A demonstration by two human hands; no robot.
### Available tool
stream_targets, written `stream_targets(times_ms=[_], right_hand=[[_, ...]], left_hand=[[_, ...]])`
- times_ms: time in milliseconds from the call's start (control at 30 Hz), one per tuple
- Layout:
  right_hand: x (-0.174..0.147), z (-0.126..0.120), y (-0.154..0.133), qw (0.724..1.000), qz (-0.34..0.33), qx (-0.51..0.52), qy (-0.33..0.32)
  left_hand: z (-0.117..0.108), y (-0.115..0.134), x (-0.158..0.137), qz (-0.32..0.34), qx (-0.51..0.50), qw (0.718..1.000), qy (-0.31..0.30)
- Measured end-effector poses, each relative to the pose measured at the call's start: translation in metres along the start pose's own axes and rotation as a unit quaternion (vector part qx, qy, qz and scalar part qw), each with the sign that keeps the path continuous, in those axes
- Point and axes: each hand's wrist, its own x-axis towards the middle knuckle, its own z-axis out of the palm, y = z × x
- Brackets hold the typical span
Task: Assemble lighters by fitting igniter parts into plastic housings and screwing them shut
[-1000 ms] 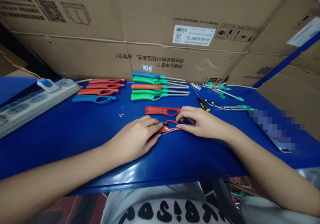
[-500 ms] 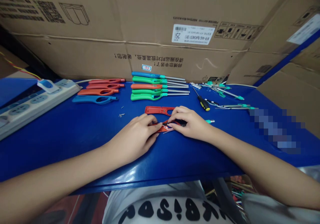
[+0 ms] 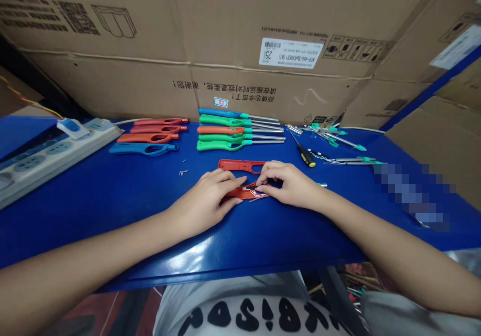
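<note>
My left hand (image 3: 206, 196) grips the left end of an open orange-red lighter handle half (image 3: 246, 194), thumb at its near edge and fingers along the far edge. My right hand (image 3: 287, 185) pinches a small black part inside the same half, where white wires (image 3: 258, 194) show. That hand hides most of the right end; a metal tip (image 3: 322, 185) shows beyond it. Just behind lies the other red handle half (image 3: 236, 165), hollow side up, its right end partly covered by my right fingers.
Several closed handles (image 3: 148, 137) lie back left, beside a power strip (image 3: 56, 150). Several assembled lighters (image 3: 221, 145) lie behind my hands. A screwdriver (image 3: 306, 155), loose metal tubes (image 3: 349, 160) and teal-ended parts (image 3: 338, 130) are back right. Small screws (image 3: 183, 173) sit left; cardboard (image 3: 225, 45) stands behind.
My left fingers have drawn back left from the black part and spread onto the handle's end. My right fingertips have shifted slightly right, still pinching inside the shell.
</note>
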Motion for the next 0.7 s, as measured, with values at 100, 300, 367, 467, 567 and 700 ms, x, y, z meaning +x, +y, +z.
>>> stream_targets(times_ms=[100, 300, 367, 467, 567, 700], right_hand=[[-0.0014, -0.0035, -0.0012, 0.999, -0.029, -0.018, -0.016], [-0.0035, -0.0026, -0.0003, 0.994, -0.074, -0.068, -0.037], [-0.0041, -0.0022, 0.0, 0.993, -0.078, -0.076, -0.038], [-0.0047, -0.003, -0.0004, 0.992, -0.076, -0.09, -0.04], [-0.0046, -0.0053, -0.0009, 0.991, -0.072, -0.099, -0.046], [-0.0043, -0.0081, -0.0006, 0.991, -0.07, -0.101, -0.054]], left_hand=[[0.0021, -0.0017, 0.0003, 0.012, -0.039, 0.999, 0.013], [0.0046, -0.0001, 0.0006, 0.023, -0.064, 0.997, 0.026], [0.0052, 0.0005, 0.0008, 0.027, -0.066, 0.997, 0.026], [0.0051, 0.0016, 0.0006, 0.035, -0.058, 0.998, 0.017], [0.0045, 0.0029, -0.0003, 0.043, -0.034, 0.998, 0.006], [0.0053, 0.0045, -0.0015, 0.057, 0.006, 0.998, -0.009]])
